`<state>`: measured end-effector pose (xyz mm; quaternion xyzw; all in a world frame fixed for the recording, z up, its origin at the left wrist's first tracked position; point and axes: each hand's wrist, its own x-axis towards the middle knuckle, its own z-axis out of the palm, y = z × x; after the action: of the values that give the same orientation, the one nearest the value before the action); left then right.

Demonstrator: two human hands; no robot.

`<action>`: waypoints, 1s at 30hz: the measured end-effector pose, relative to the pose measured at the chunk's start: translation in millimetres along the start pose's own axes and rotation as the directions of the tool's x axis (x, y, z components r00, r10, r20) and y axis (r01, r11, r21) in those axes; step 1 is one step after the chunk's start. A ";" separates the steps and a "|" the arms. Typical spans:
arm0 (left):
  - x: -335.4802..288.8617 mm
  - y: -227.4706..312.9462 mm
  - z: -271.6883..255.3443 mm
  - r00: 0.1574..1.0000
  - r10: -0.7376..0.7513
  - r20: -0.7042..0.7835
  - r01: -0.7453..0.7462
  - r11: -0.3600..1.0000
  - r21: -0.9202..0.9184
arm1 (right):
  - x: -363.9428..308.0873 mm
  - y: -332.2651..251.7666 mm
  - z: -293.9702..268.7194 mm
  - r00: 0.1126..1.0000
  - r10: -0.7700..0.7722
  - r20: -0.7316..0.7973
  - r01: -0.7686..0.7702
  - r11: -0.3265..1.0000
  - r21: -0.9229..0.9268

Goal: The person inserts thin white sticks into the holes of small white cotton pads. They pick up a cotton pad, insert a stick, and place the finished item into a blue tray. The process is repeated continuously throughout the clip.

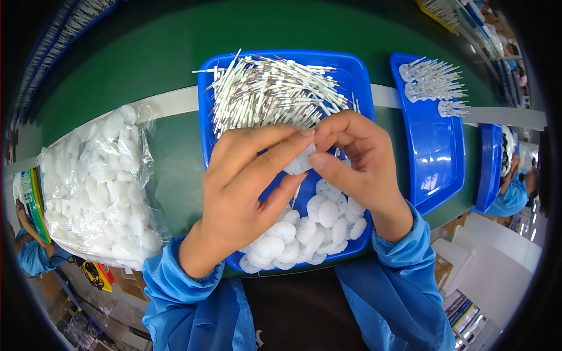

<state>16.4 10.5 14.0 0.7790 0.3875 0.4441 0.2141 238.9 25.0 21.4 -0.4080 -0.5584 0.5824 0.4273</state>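
Note:
Both hands meet above a blue tray (368,88). My left hand (243,178) pinches a translucent white plastic disc (300,164) from the left, fingertips at its upper edge. My right hand (364,167) grips the same disc between thumb and bent fingers. A thin pale stick shows just below the left thumb; whether it joins the disc cannot be made out. Behind the hands, the tray holds a heap of thin white sticks (266,96) with dark reddish bands. Nearer to me in it lies a pile of similar white discs (310,234), partly covered by my left hand.
A clear plastic bag (102,187) full of white discs lies on the green table (175,169) to the left. On the right, a second blue tray (436,158) bears several discs with upright sticks (433,82). Co-workers' blue sleeves (512,198) show at both sides.

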 end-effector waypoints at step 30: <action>-7.4 -5.9 -13.8 0.841 -0.540 -0.023 0.445 0.715 -0.540 | 8.5 -26.2 -11.8 0.906 -0.248 0.343 0.419 0.404 -0.813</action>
<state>-0.1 8.0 13.2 0.5173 0.4660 0.5254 0.4890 248.7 36.9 47.1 -0.3964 -0.8788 0.1508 0.2185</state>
